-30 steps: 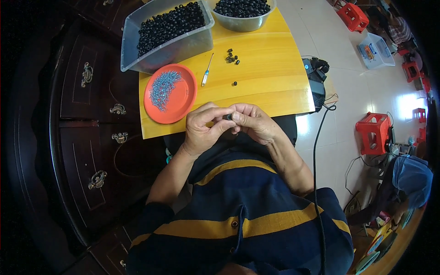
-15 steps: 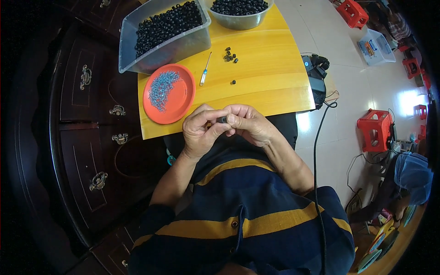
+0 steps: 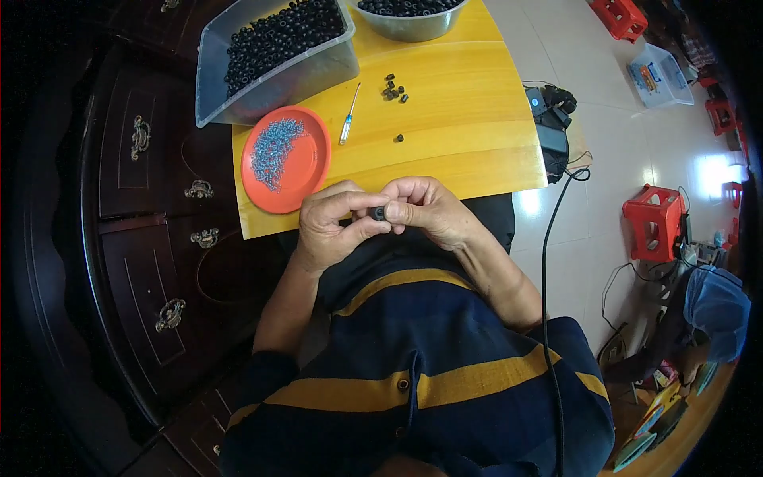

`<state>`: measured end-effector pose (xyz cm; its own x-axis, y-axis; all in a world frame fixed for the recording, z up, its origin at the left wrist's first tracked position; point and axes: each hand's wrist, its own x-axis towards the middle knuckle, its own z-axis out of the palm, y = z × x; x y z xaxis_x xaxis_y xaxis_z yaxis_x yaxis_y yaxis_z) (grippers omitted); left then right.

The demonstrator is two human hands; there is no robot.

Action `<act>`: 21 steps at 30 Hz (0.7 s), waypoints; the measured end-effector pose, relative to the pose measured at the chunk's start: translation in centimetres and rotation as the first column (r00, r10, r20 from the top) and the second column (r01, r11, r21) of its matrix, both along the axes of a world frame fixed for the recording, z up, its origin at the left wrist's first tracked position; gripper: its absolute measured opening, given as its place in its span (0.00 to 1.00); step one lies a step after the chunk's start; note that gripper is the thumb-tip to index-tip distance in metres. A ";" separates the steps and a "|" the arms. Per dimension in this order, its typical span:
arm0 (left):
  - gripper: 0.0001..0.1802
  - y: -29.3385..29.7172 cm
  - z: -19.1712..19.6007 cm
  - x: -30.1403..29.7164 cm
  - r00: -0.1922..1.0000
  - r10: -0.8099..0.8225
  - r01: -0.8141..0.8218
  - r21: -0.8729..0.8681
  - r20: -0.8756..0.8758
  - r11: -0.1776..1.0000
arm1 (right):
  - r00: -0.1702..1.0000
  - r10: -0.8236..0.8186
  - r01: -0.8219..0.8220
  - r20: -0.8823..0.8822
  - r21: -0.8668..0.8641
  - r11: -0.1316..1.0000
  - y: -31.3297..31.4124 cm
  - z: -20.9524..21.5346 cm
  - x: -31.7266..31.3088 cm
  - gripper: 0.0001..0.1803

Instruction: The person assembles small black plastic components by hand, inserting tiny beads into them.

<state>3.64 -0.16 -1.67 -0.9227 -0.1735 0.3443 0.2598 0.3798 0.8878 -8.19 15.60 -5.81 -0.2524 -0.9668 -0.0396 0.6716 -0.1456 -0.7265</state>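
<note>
A small black ring-shaped plastic part (image 3: 377,213) is pinched between my two hands, just off the table's near edge. My left hand (image 3: 334,222) grips it between thumb and forefinger. The thumb and fingers of my right hand (image 3: 425,213) close on its right side; whether they also hold something smaller is hidden. Beyond my left hand lies a red plate (image 3: 316,163) with a heap of small silvery screws (image 3: 274,151). A screwdriver (image 3: 346,127) with a clear and blue handle rests right of the plate.
A clear plastic bin (image 3: 318,70) and a round tub (image 3: 413,29), both full of black parts, stand at the far side of the yellow table (image 3: 461,111). Several loose black parts (image 3: 393,91) lie there. A black cable (image 3: 546,262) hangs on my right; dark drawers (image 3: 135,270) stand left.
Both hands have shifted slightly left with the black part, whose ring-shaped end now faces up more. The whole view has also shifted a little.
</note>
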 end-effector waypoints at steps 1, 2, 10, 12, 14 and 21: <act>0.18 -0.1 0.4 -0.3 1.000 0.000 0.000 -0.050 0.002 0.999 | 1.000 -0.013 0.013 -0.022 0.008 1.000 0.0 -0.1 -0.1 0.12; 0.18 -0.1 0.6 -0.5 1.000 -0.001 0.001 -0.099 0.005 0.995 | 1.000 -0.012 0.012 -0.016 0.006 1.000 -0.1 -0.1 -0.3 0.12; 0.18 -0.7 1.2 -2.1 0.999 -0.025 0.028 -0.131 0.025 0.991 | 1.000 0.004 -0.002 -0.029 0.053 0.999 -0.3 -0.5 -1.6 0.13; 0.18 -0.8 1.3 -2.5 0.999 -0.025 0.029 -0.147 0.029 0.989 | 1.000 0.010 -0.008 -0.025 0.064 0.998 -0.3 -0.7 -1.9 0.13; 0.17 -1.0 1.6 -2.7 0.998 -0.029 0.038 -0.154 0.060 0.987 | 0.999 0.021 -0.019 -0.028 0.074 0.997 -0.4 -0.6 -2.3 0.13; 0.16 -1.6 1.5 -3.1 0.995 -0.009 0.021 -0.128 0.096 0.992 | 0.998 0.033 -0.027 -0.059 0.094 0.995 -0.9 -0.1 -2.8 0.12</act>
